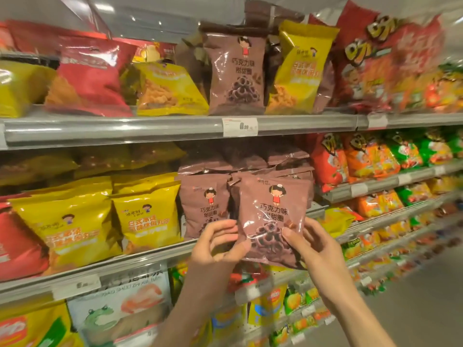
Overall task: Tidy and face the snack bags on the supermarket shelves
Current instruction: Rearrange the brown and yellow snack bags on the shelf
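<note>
Both hands' fingers (220, 227) pinch brown bag (271, 216) edges.

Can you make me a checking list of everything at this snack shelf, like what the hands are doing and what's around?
Surface: middle shelf, grey, with a clear front rail, packed with bags.
Job's things: brown chocolate-ring bag, held upright, front facing out, in front of the brown bags on the middle shelf.
Clutter: yellow bag on the top shelf leans among brown ones; red bag is tilted.
Grippers: left hand pinches the held bag's lower left edge; right hand grips its lower right side.
Cables: nothing seen.
Surroundings: price tag on the top rail; more shelves of orange and green bags to the right; floor at lower right.
</note>
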Available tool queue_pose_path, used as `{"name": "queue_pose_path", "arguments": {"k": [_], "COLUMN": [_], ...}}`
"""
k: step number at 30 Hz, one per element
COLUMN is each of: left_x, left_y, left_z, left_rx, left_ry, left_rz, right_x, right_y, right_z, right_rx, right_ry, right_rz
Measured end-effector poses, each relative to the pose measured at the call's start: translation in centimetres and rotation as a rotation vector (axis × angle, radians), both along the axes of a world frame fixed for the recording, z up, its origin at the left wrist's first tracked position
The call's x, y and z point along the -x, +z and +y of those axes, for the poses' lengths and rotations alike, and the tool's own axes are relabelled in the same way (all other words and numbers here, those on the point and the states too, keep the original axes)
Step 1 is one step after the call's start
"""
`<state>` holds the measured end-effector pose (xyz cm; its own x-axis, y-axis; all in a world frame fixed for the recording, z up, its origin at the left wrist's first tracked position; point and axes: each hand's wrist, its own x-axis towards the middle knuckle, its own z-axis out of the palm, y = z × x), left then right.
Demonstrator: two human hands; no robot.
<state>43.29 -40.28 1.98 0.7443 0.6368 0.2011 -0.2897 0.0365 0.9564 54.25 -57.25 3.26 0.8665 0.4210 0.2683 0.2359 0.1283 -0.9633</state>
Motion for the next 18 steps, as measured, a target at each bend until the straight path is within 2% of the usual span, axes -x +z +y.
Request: {"name": "queue_pose_path", "arguments": {"k": [5, 18], "left_x": [-4.0, -9.5], "left_y": [1.2, 2.2], "left_z": [0.3, -3.4], "left_rx": [-0.082, -0.167], "left_ry": [0.034, 0.159], "left_rz": [-0.061, -0.013], "right_x": [-3.9, -13.2], "right_y": [1.7, 1.3], "right_z": [0.4, -1.6], "right_rx": [-0.008, -0.057], "right_ry": [0.026, 0.183], "right_rz": [-0.077, -0.031]}}
